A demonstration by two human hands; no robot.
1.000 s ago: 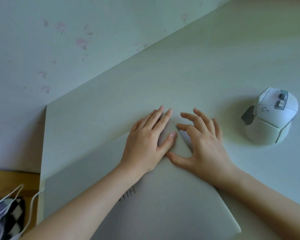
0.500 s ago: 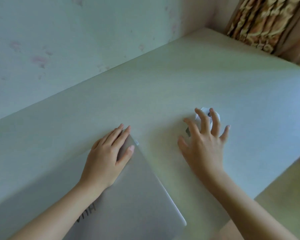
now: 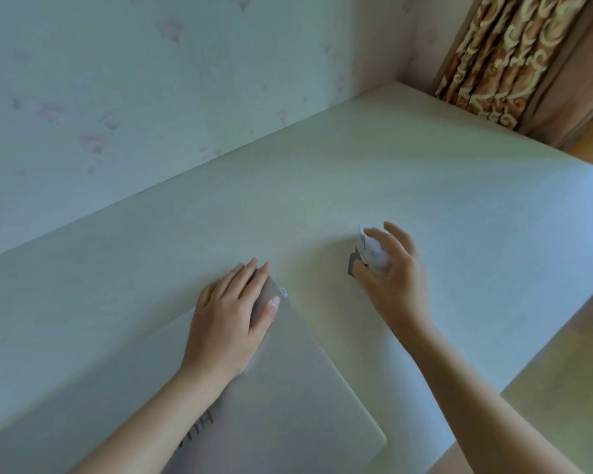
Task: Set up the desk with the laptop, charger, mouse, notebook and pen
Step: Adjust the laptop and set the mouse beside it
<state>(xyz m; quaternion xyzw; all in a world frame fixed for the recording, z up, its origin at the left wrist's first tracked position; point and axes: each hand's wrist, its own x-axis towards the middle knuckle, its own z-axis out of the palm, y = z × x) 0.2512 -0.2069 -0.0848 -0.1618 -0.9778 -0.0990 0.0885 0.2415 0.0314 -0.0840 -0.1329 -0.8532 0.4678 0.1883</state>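
A closed silver laptop (image 3: 288, 388) lies flat on the pale desk (image 3: 356, 172), its far corner pointing to the middle of the desk. My left hand (image 3: 230, 316) rests flat on that far corner, fingers straight. To the right, my right hand (image 3: 394, 271) grips a white mouse (image 3: 372, 253) with a grey side panel, fingers curled over its top and thumb on its left side. Most of the mouse is hidden under the hand. Charger, notebook and pen are out of view.
A wall with faded floral wallpaper (image 3: 134, 97) runs along the desk's far edge. A brown patterned curtain (image 3: 500, 53) hangs past the desk's far right corner. The desk's near right edge (image 3: 541, 364) drops to a light floor.
My right hand left the laptop corner, went right to the mouse and now grips it. My left hand stayed on the laptop. The view swung right, bringing in the curtain.
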